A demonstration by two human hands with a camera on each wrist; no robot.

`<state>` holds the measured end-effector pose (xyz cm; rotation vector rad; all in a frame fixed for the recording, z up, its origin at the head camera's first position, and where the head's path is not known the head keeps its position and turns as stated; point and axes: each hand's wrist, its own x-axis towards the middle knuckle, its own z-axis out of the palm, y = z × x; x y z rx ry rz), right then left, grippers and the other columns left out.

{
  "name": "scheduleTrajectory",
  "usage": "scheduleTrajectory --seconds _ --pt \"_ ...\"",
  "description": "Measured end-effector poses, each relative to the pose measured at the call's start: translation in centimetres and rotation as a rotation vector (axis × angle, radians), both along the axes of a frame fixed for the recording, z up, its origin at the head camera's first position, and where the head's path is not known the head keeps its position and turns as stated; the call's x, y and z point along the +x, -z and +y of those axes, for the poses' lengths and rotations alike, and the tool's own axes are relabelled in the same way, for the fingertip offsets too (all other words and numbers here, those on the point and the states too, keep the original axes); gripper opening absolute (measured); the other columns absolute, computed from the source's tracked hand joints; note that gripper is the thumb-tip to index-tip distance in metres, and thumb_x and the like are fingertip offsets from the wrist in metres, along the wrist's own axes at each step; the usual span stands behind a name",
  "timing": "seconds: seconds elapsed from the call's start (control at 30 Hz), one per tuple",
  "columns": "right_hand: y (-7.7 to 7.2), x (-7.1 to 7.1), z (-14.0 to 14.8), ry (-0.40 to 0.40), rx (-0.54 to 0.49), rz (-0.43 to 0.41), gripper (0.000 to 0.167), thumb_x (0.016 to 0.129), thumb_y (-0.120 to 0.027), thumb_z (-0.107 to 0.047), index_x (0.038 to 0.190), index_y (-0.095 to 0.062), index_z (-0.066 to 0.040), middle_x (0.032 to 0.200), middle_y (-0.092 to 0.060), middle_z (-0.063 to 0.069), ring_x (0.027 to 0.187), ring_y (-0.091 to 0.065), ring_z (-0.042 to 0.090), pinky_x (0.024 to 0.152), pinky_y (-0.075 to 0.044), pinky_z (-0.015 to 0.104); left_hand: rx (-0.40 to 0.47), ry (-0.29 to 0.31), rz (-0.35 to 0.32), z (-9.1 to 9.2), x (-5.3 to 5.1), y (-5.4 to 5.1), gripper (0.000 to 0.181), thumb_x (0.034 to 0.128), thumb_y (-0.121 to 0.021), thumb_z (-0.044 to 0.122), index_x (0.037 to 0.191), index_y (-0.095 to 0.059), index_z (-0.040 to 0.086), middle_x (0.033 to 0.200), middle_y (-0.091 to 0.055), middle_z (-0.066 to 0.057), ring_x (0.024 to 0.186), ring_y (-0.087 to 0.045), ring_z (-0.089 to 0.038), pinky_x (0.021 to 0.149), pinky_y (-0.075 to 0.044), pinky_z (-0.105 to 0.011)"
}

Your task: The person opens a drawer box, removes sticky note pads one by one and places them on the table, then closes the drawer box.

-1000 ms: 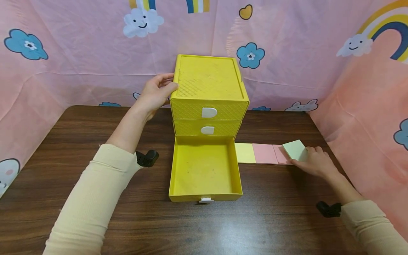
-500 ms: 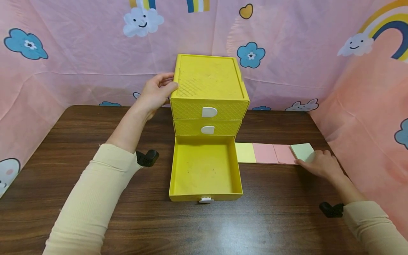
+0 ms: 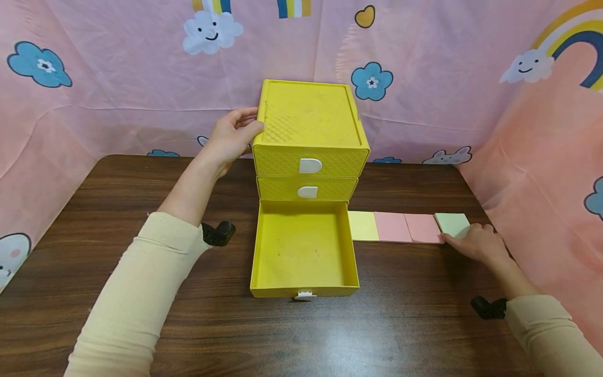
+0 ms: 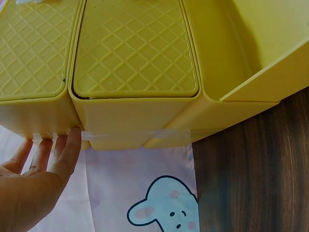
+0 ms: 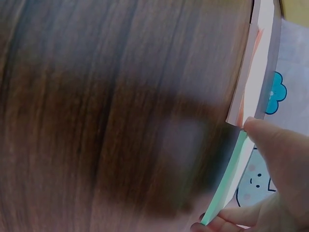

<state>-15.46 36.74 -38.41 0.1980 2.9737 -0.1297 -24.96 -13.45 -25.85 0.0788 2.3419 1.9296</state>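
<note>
A yellow three-drawer plastic cabinet (image 3: 311,161) stands at the middle of the table with its bottom drawer (image 3: 303,246) pulled out. On its upper left side rests my left hand (image 3: 231,137); in the left wrist view the fingers (image 4: 66,155) reach fairly straight against the cabinet wall. At the right my right hand (image 3: 479,243) holds a pale green sticky-note pad (image 3: 452,224) by its edges, thumb on the near left corner and fingers at the right side. That pad sits at the end of a row with a yellow pad (image 3: 364,226), a pink pad (image 3: 393,227) and another pink pad (image 3: 423,228).
The dark wooden table (image 3: 198,314) reaches back to a pink printed cloth (image 3: 301,47). The row of pads runs from the cabinet's right side towards the table's right edge. The pulled-out drawer has bare yellow walls and floor.
The green pad has moved right with my right hand, turned straighter, and come off the top of the end pink pad to lie beside it. My left hand has stayed on the cabinet.
</note>
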Motion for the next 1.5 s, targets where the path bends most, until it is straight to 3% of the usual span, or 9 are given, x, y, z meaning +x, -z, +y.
scheduleTrajectory --seconds 0.3,1.1,1.5 --pt "0.02 -0.17 0.0 0.012 -0.001 -0.032 0.096 0.081 -0.049 -0.061 0.102 -0.04 0.032 0.097 -0.039 0.049 0.091 -0.043 0.059 0.073 -0.039 0.06 0.017 -0.014 0.004 0.12 -0.08 0.06 0.051 0.0904 -0.052 0.024 0.139 -0.04 0.016 0.136 -0.041 -0.007 0.105 -0.049 -0.014 0.083 -0.047 -0.029" --pt "-0.02 -0.04 -0.11 0.035 -0.04 -0.112 0.099 0.084 -0.044 -0.063 0.114 -0.032 0.031 0.109 -0.029 0.049 0.097 -0.037 0.064 0.076 -0.04 0.063 0.004 -0.005 -0.005 0.0 0.13 -0.08 0.051 0.0918 -0.051 0.026 0.141 -0.038 0.019 0.138 -0.038 -0.007 0.115 -0.045 -0.017 0.089 -0.046 -0.033" --pt "0.0 -0.05 0.08 0.019 -0.061 -0.123 0.096 0.087 -0.041 -0.061 0.114 -0.031 0.031 0.106 -0.029 0.048 0.094 -0.039 0.064 0.074 -0.041 0.062 0.01 -0.002 -0.013 -0.02 0.12 -0.08 0.052 0.0919 -0.051 0.026 0.141 -0.037 0.018 0.14 -0.037 -0.006 0.118 -0.044 -0.017 0.091 -0.046 -0.035"
